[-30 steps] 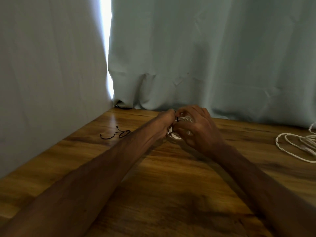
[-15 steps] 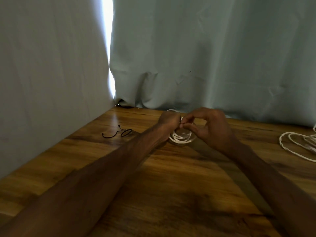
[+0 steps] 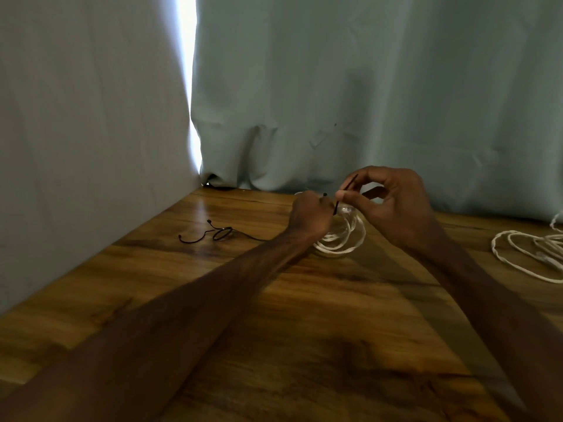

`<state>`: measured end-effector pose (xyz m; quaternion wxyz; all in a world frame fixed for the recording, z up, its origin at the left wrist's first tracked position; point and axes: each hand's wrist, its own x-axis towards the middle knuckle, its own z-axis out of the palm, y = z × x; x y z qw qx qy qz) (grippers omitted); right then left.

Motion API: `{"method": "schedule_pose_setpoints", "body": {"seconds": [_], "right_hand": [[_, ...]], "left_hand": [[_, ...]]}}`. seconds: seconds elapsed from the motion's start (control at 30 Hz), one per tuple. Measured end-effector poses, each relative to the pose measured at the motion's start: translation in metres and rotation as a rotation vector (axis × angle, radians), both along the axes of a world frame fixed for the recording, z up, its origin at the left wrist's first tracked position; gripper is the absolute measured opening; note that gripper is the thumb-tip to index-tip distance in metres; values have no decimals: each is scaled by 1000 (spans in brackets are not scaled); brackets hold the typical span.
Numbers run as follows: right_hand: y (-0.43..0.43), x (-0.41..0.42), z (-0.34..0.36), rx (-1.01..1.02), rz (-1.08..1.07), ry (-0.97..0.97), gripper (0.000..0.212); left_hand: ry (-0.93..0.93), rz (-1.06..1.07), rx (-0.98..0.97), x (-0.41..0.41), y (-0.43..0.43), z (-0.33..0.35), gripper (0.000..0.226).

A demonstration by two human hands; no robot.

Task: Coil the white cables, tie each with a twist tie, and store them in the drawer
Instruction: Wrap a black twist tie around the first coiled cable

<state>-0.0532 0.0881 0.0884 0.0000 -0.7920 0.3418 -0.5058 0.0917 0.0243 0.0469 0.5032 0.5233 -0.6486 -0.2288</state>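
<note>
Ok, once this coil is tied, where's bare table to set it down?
Bare wood lies between the coiled cable and the loose cable at the right edge, and across the near table between the forearms. Crowded: the far middle, where the left hand and right hand work the twist tie, and left, around the spare ties.

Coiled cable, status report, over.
Both hands on it: left hand pins white coil, right hand pinches black twist tie. Tie not wrapped. Second cable loose, right.

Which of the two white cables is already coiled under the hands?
The coiled white cable at the table's middle, wound into tight rings beneath the left hand. The other cable sprawls in loose loops at the right edge.
</note>
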Motion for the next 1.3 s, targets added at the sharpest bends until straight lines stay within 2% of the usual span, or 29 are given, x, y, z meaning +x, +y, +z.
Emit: {"method": "schedule_pose_setpoints", "body": {"seconds": [0.13, 0.37, 0.53, 0.7, 0.9, 1.07, 1.3], "right_hand": [[-5, -5, -4, 32, -25, 16, 8], [-18, -19, -11, 163, -20, -99, 11], [-23, -19, -14, 150, -63, -79, 11], [-28, -18, -17, 152, -161, -92, 12], [-28, -20, -17, 207, -264, -131, 12], [-26, -26, -17, 282, -249, -171, 12], [-21, -24, -12, 296, -111, -333, 15]], "left_hand": [[-91, -71, -56, -2, 5, -8, 43], [-90, -164, -170, -14, 15, -13, 41], [-36, -163, -208, -16, 23, -12, 41], [93, -169, -207, -21, 28, -11, 40], [106, -152, -203, -23, 33, -5, 39], [9, -213, -223, -25, 38, -6, 34], [117, -343, -162, -26, 41, -2, 33]]}}
